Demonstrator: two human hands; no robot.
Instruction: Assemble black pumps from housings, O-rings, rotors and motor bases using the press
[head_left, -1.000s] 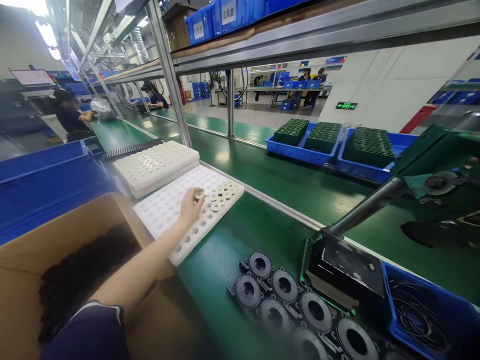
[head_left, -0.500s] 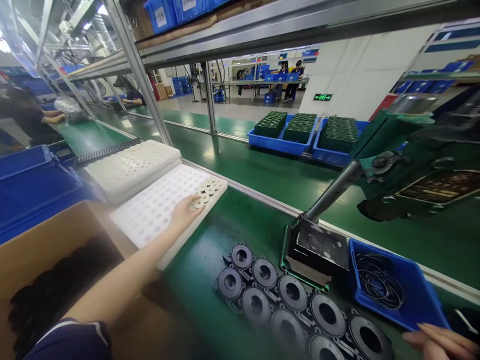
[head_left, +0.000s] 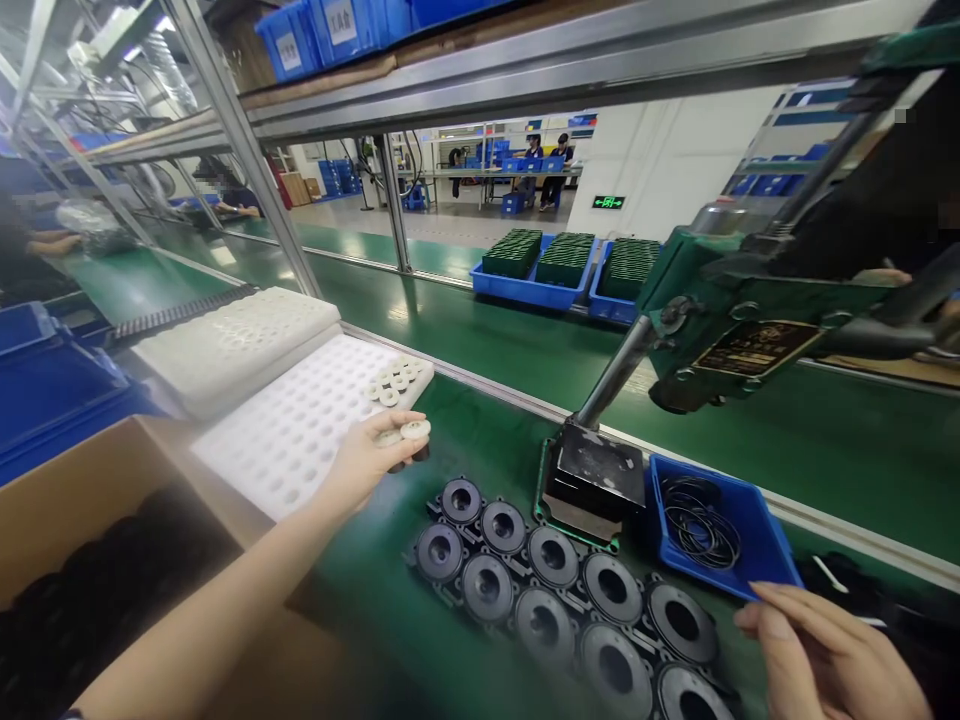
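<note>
Evidently, left fingers [head_left: 387, 419] pinching white-topped pieces [head_left: 415, 430]; right fingers [head_left: 799, 603] near blue bin [head_left: 765, 545], grip unclear

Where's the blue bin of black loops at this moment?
In the head view, the blue bin sits at lower right on the green bench, between the black block and the right hand.

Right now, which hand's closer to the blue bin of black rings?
Right. The right hand is by the near edge of the blue bin; the left hand is far to its left, beside the white foam tray.
</note>
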